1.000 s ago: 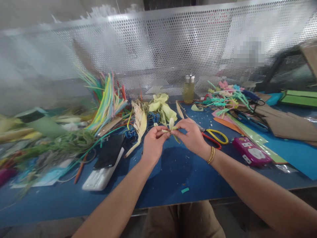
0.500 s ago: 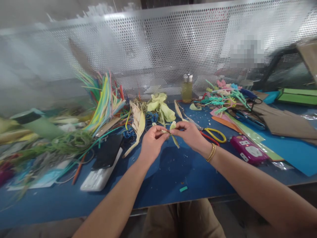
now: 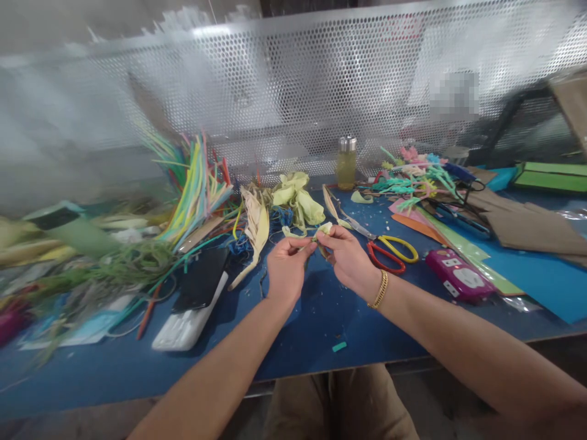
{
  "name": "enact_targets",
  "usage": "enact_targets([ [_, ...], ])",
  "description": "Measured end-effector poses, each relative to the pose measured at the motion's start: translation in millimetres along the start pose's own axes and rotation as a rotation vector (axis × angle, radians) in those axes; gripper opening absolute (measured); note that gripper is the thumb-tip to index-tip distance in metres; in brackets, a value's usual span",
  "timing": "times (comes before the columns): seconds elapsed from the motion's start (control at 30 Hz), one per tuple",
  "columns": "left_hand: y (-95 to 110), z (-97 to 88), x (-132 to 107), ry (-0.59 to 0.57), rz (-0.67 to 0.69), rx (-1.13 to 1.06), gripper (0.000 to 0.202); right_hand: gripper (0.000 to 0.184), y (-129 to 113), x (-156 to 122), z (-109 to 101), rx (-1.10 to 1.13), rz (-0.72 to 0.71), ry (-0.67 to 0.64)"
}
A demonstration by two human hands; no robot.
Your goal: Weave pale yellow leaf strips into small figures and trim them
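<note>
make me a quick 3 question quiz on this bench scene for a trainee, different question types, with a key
1. True or false: a gold bracelet is on the person's right wrist.
2. Where do the scissors lie?
a) on the black phone
b) on the blue table
c) inside the glass jar
3. What is pinched where the left hand and right hand meet?

Key:
1. True
2. b
3. A small, pale yellow-green leaf-like piece
</note>
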State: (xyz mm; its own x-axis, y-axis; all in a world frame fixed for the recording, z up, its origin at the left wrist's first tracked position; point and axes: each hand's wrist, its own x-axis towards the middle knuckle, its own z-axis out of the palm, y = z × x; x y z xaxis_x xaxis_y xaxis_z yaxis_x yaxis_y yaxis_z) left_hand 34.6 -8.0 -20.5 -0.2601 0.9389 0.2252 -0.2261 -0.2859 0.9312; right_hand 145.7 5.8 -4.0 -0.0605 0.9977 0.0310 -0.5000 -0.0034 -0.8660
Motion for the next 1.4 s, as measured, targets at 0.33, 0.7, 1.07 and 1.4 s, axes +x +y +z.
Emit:
enact_targets([
  [0.33, 19, -11.2, 6, -0.309, -0.273, 0.172, 0.030, 0.032, -9, 11, -24, -0.449, -0.258, -0.194],
  [0.7, 32, -12.5, 3, -0.348, -0.010, 0.531, 0.022, 0.033, -14, -2, -8, -0.077, 0.168, -0.172],
  [1.07, 19, -10.7, 8, -0.285, 0.018, 0.598, 0.024, 0.037, -4, 6, -5, -0.053, 0.259, 0.015],
  [1.4, 16, -21.4, 14, -0.333, -0.331, 0.328, 0.034, 0.029, 4, 8, -16, -0.201, 0.150, -0.097],
])
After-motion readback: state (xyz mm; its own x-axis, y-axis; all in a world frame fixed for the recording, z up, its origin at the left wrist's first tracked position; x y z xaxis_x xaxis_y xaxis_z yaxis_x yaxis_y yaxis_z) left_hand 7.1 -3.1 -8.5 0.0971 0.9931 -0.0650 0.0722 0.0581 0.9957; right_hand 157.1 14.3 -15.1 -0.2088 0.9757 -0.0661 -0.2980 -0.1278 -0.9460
